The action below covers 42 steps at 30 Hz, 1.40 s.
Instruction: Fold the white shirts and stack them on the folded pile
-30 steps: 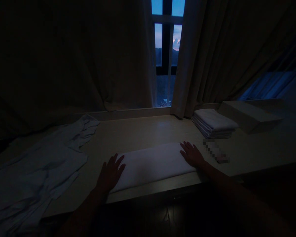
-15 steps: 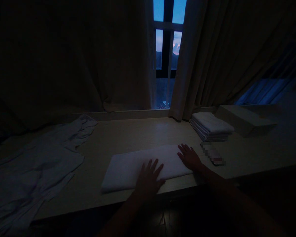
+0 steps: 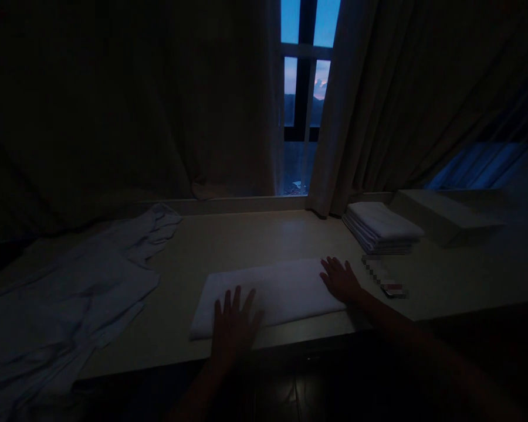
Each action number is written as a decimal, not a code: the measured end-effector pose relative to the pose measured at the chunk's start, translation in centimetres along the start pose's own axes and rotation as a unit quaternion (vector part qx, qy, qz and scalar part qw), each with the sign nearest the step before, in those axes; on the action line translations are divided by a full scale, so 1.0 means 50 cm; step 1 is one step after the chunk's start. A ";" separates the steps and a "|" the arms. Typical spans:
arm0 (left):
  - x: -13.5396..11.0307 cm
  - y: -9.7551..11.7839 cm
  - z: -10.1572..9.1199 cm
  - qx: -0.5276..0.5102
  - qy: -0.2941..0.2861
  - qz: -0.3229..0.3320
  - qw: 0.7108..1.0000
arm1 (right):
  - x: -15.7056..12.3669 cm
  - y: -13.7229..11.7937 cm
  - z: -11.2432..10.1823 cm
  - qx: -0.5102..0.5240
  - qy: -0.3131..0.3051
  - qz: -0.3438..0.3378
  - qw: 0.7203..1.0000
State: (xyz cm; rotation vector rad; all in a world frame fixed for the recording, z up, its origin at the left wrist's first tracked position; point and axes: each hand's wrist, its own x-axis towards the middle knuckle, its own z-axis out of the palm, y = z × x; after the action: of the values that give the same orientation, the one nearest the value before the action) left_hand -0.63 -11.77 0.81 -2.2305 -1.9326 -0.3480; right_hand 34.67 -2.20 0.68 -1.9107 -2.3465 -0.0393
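Note:
A folded white cloth (image 3: 286,287) lies as a long flat strip near the front edge of a pale wooden table (image 3: 255,240). My left hand (image 3: 233,325) rests flat on the cloth's near left part, fingers spread and pointing away from me. My right hand (image 3: 339,279) lies flat on the cloth's right end with its fingers stretched out. Neither hand grips anything. The room is very dark.
A stack of folded white cloths (image 3: 381,227) sits at the back right beside a flat box (image 3: 444,214). A small card-like item (image 3: 389,286) lies right of my right hand. Loose rumpled white fabric (image 3: 74,293) covers the table's left. Curtains (image 3: 347,105) frame a window behind.
My left hand slid from the cloth's left end toward the middle, then back left a little. The right hand stayed on the right end.

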 end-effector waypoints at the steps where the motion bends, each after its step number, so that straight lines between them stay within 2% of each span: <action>1: -0.001 0.001 -0.002 -0.006 0.004 -0.002 1.000 | 0.004 -0.022 -0.006 -0.007 0.009 -0.004 1.000; 4: -0.004 0.001 -0.008 -0.019 0.015 -0.008 1.000 | 0.004 -0.131 -0.016 0.017 0.032 -0.049 0.998; 7: -0.005 0.000 -0.009 -0.022 0.026 -0.014 0.999 | -0.018 -0.257 -0.010 0.082 0.006 -0.139 0.987; 8: -0.005 0.000 -0.008 -0.024 0.029 -0.016 0.999 | -0.028 -0.290 -0.006 0.096 0.006 -0.147 0.985; 11: -0.010 -0.003 -0.005 -0.034 0.035 -0.010 0.999 | -0.049 -0.336 0.005 0.111 0.011 -0.136 0.984; 14: -0.036 -0.019 0.001 -0.049 0.043 0.001 0.998 | -0.046 -0.326 0.006 0.105 0.010 -0.140 0.984; 16: -0.064 -0.043 0.008 -0.056 0.065 -0.022 0.996 | -0.034 -0.313 0.003 0.097 0.007 -0.139 0.986; 18: -0.090 -0.080 0.014 -0.072 0.100 -0.095 0.988 | -0.019 -0.304 -0.001 0.087 0.002 -0.132 0.988; 21: -0.103 -0.147 0.018 -0.128 0.134 -0.229 0.956 | -0.001 -0.298 -0.002 0.071 -0.007 -0.138 0.988; 23: -0.093 -0.186 0.014 -0.173 0.111 -0.261 0.943 | 0.006 -0.297 0.000 0.060 -0.013 -0.147 0.987; 26: -0.071 -0.219 0.002 -0.221 0.057 -0.252 0.941 | 0.008 -0.298 0.005 0.046 -0.015 -0.147 0.988; 28: -0.061 -0.225 -0.009 -0.261 0.036 -0.261 0.929 | 0.008 -0.299 0.007 0.039 -0.010 -0.146 0.988; 33: -0.056 -0.214 -0.026 -0.410 0.008 -0.341 0.846 | 0.007 -0.304 0.004 0.028 -0.015 -0.148 0.988; 35: -0.057 -0.209 -0.026 -0.427 0.002 -0.342 0.837 | 0.007 -0.305 0.003 0.025 -0.014 -0.147 0.989; 39: -0.057 -0.203 -0.020 -0.421 0.001 -0.346 0.839 | 0.008 -0.305 0.004 0.024 -0.016 -0.148 0.989; 42: -0.055 -0.201 -0.013 -0.444 -0.013 -0.393 0.805 | 0.008 -0.304 0.004 0.026 -0.023 -0.145 0.989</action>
State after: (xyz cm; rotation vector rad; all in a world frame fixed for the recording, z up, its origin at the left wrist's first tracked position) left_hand -10.99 -13.11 0.41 -1.5451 -3.0558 -1.6216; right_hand 19.70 -4.89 1.30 -1.5497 -2.6074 0.0408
